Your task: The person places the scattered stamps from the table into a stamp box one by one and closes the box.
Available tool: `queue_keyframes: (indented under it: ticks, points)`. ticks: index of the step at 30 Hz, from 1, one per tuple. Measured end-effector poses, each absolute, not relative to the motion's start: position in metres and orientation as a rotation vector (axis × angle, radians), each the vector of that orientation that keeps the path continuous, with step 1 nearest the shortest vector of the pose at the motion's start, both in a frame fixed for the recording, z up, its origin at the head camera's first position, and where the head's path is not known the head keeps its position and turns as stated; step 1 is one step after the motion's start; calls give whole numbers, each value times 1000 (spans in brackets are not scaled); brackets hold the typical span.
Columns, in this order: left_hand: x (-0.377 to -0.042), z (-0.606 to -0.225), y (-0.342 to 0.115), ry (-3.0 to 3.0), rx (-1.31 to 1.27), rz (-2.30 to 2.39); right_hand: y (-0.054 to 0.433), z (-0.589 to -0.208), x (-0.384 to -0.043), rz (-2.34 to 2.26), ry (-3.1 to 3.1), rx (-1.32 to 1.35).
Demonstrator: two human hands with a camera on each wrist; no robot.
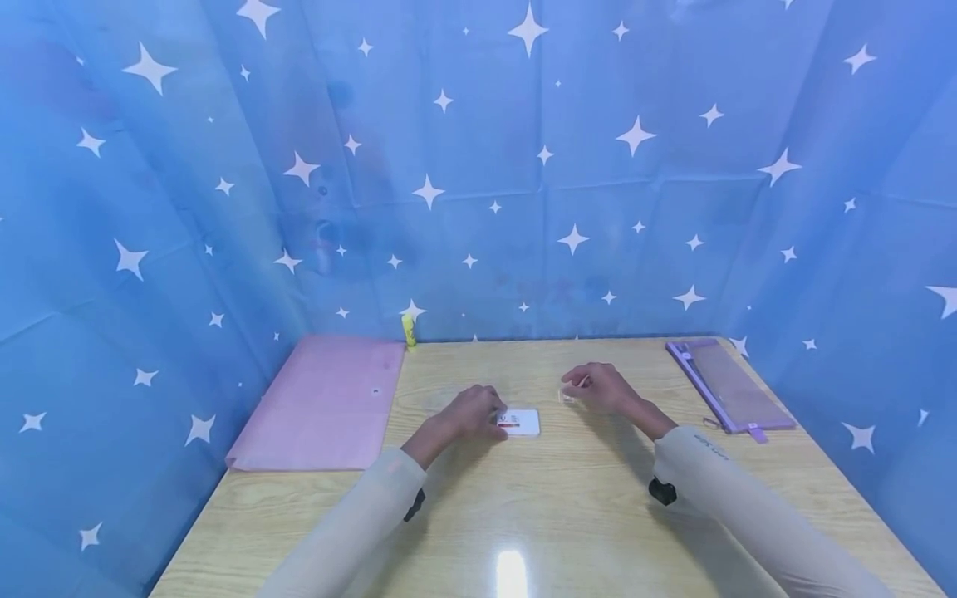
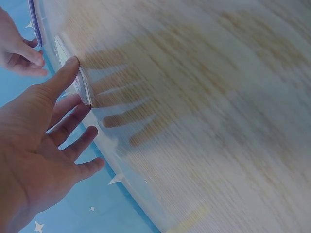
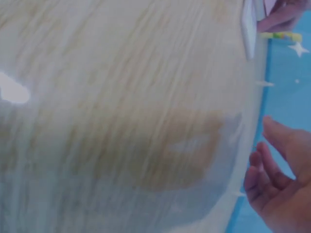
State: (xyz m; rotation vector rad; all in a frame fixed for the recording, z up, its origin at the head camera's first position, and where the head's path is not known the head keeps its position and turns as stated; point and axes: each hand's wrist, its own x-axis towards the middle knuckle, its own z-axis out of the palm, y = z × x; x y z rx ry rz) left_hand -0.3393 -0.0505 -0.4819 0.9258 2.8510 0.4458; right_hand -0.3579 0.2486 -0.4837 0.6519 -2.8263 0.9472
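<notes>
Near the middle of the table, a small flat white box (image 1: 523,422) shows dark print and a red strip at its left end. My left hand (image 1: 473,411) pinches that end, thumb at the near edge and fingertips behind. The left wrist view shows the box (image 2: 83,87) edge-on beside the thumb, the last two fingers spread away from it. To the right, my right hand (image 1: 601,388) hovers with loosely bent fingers. A small clear piece (image 1: 566,397) shows right by its fingertips in the head view. In the right wrist view, thumb and fingers (image 3: 267,179) stand apart with nothing visible between them.
A pink sheet-like folder (image 1: 321,407) lies at the table's left, with a yellow glue stick (image 1: 409,330) upright beside its far corner. A purple mesh zip pouch (image 1: 733,386) lies at the right edge. Blue star-patterned cloth (image 1: 478,166) hangs behind the wooden table (image 1: 568,515).
</notes>
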Motion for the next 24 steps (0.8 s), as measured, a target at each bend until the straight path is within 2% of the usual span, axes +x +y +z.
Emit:
queue_keyframes:
  ticks: [7,24]
  points:
    - [-340,-483,-50,2858,916,441,253,-496,-360,942,-2865,591]
    - [-339,-482,-51,2842,900,461,256,-503,-359,929,-2788,777]
